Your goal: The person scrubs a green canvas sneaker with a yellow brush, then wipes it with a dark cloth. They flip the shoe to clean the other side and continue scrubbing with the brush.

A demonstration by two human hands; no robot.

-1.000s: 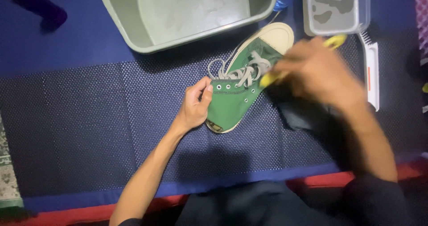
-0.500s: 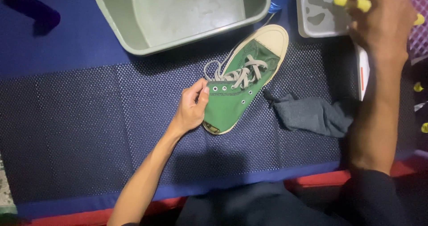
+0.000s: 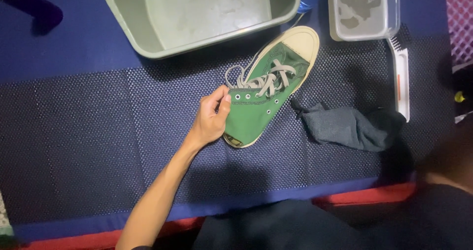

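Gripping one green sneaker, left hand, one grey cloth, one basin

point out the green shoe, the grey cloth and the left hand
green shoe (image 3: 256, 113), head view, on the green canvas side below the eyelets
grey cloth (image 3: 345, 127), head view, on the middle of the crumpled fabric
left hand (image 3: 211, 119), head view, on the back of the hand

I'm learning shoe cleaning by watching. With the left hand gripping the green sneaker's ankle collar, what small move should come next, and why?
Probably pick up the white brush: the left hand already steadies the green sneaker, and the brush lies unused right of the grey cloth.
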